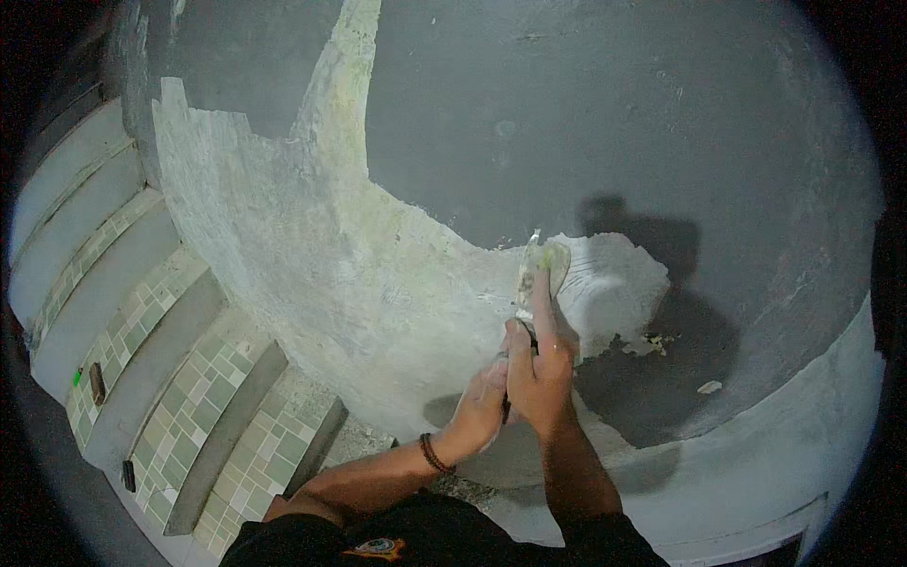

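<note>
My left hand is closed around the dark lower handle of a scraper. Just above it, my right hand also grips the scraper, its index finger stretched along the blade. The scraper's blade, smeared pale, points up and meets the wall near the edge of the grey paint. Beside that fingertip is a pale rounded piece; I cannot tell whether it is loose paint or part of the tool. Around both hands the wall shows a broad, bare whitish patch with ragged edges.
Tiled steps rise at the left. A brown block-like object and a small dark object lie on them. A pale curved band runs along the wall's lower right. My shadow falls on the wall.
</note>
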{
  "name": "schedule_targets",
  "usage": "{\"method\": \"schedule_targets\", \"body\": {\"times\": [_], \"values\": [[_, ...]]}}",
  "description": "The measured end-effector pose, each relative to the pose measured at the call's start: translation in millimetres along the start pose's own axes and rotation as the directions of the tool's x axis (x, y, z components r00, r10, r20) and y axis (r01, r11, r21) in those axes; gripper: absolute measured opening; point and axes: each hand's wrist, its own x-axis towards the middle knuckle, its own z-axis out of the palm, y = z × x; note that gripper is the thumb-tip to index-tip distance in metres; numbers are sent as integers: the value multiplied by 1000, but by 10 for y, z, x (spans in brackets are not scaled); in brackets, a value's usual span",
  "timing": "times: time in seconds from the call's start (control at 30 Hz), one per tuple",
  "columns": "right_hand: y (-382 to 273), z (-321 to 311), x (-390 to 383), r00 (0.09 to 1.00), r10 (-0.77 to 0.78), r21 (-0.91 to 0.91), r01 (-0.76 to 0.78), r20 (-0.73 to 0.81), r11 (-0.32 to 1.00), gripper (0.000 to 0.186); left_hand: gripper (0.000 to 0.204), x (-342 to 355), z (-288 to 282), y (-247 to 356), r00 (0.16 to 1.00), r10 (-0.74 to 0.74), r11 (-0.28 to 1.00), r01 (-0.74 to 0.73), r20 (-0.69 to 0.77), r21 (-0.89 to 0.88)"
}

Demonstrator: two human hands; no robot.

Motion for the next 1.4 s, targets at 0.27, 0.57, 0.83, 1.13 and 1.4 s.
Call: {"method": "schedule_targets", "body": {"times": [0.27,0.57,0.83,1.13,1.4], "values": [[73,35,-14,999,9,0,-9,37,1000,67,52,-69,-34,65,998,-59,994,57,-21,-88],[135,90,24,981,-187,-179,174,-55,968,67,52,-73,26,43,993,-1,998,-6,-117,-56],[-61,111,-15,998,20,-16,-19,66,1000,66,48,-74,-27,171,993,-83,979,65,-84,-191],[241,289,-214,976,216,435,-178,-39,882,54,40,-219,-68,169,928,-371,772,320,21,-549],[269,229,-174,928,296,559,-372,225,741,27,33,-236,-205,177,906,-384,688,409,177,-600]]}}
